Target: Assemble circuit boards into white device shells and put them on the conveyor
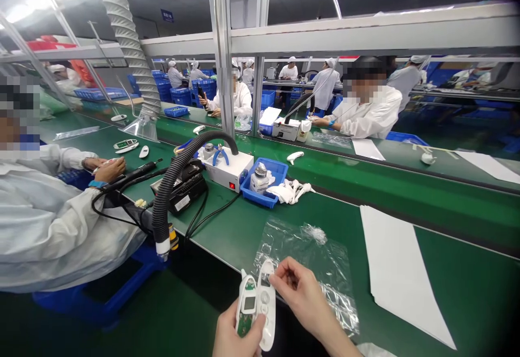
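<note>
My left hand (238, 335) grips the lower ends of two white plastic parts at the bottom of the view. One is an opened device body (247, 303) with a small display and an exposed green circuit board (244, 324). The other is a white casing shell with round buttons (267, 305), standing next to it. My right hand (298, 292) pinches the top of that shell between thumb and fingertips. A clear plastic bag (304, 270) lies on the green bench just behind both hands, partly under my right hand.
A white paper sheet (398, 276) lies to the right. Ahead stand a blue tray (264, 181), a white box (227, 168), a black soldering station (181, 189) and a ribbed black hose (174, 178). A co-worker (49, 216) sits at the left.
</note>
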{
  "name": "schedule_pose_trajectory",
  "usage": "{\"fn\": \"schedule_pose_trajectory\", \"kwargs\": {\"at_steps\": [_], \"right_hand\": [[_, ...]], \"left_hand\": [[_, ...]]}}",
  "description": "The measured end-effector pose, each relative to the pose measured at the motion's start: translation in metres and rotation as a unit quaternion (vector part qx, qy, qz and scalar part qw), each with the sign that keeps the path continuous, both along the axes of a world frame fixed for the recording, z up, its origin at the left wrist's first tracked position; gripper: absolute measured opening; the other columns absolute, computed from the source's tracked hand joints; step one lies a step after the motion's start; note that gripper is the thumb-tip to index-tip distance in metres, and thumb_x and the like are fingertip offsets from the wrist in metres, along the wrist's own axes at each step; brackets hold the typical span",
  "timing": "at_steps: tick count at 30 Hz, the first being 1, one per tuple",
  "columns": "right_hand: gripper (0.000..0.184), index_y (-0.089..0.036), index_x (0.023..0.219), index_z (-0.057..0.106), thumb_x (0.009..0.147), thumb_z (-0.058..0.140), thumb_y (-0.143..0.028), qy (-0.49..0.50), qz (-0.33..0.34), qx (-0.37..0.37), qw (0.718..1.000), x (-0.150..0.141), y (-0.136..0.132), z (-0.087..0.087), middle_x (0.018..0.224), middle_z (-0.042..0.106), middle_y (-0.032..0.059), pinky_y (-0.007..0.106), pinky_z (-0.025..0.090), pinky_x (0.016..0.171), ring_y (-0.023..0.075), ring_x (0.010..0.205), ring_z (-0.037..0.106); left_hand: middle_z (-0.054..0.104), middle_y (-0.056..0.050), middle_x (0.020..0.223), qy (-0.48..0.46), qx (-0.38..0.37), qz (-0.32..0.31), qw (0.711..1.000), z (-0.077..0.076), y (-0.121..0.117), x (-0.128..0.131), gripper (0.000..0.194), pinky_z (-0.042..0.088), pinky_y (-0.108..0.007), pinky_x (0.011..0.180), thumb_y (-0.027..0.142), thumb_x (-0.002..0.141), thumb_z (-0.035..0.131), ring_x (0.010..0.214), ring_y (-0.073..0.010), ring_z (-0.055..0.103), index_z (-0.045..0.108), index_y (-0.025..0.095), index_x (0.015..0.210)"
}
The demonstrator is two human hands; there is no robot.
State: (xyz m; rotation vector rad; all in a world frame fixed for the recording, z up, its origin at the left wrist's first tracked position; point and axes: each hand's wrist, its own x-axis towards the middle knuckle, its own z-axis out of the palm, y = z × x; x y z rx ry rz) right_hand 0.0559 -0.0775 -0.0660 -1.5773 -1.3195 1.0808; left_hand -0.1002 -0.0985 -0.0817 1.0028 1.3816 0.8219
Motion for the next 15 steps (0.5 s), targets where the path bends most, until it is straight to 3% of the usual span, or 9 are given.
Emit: {"fn": "schedule_pose_trajectory", "kwargs": {"at_steps": [7, 11, 15], "right_hand": [[0.018, -0.023, 0.078, 0.039, 0.081, 0.057, -0.024, 0.075, 0.011, 0.015, 0.997, -0.023, -0.008, -0.005, 0.069, 0.044, -0.0058, 0.023, 0.039, 0.057, 0.0122, 0.062, 0.044], [0.024, -0.024, 0.079, 0.038, 0.077, 0.061, -0.026, 0.111, -0.004, 0.012, 0.994, -0.042, -0.001, -0.014, 0.068, 0.042, -0.0064, 0.023, 0.039, 0.057, 0.0117, 0.061, 0.043], [0.031, -0.024, 0.080, 0.038, 0.073, 0.067, -0.032, 0.190, 0.032, -0.023, 0.981, -0.059, 0.009, -0.022, 0.063, 0.040, -0.0089, 0.022, 0.036, 0.051, 0.0093, 0.053, 0.038]], "left_hand": [[0.045, 0.005, 0.043, -0.001, 0.008, 0.007, 1.000, 0.001, -0.002, -0.009, 0.027, 0.032, -0.021, 0.035, 0.038, 0.063, 0.071, 0.034, -0.0097, 0.040, 0.059, 0.014, 0.066], [0.048, 0.003, 0.043, 0.003, 0.016, 0.010, 1.000, -0.007, -0.004, -0.024, 0.024, 0.034, -0.022, 0.034, 0.037, 0.066, 0.069, 0.034, -0.0115, 0.042, 0.060, 0.016, 0.067], [0.047, 0.004, 0.044, -0.012, 0.022, 0.033, 0.999, -0.012, -0.007, -0.042, 0.024, 0.031, -0.021, 0.034, 0.038, 0.067, 0.070, 0.034, -0.0101, 0.039, 0.059, 0.017, 0.066]]}}
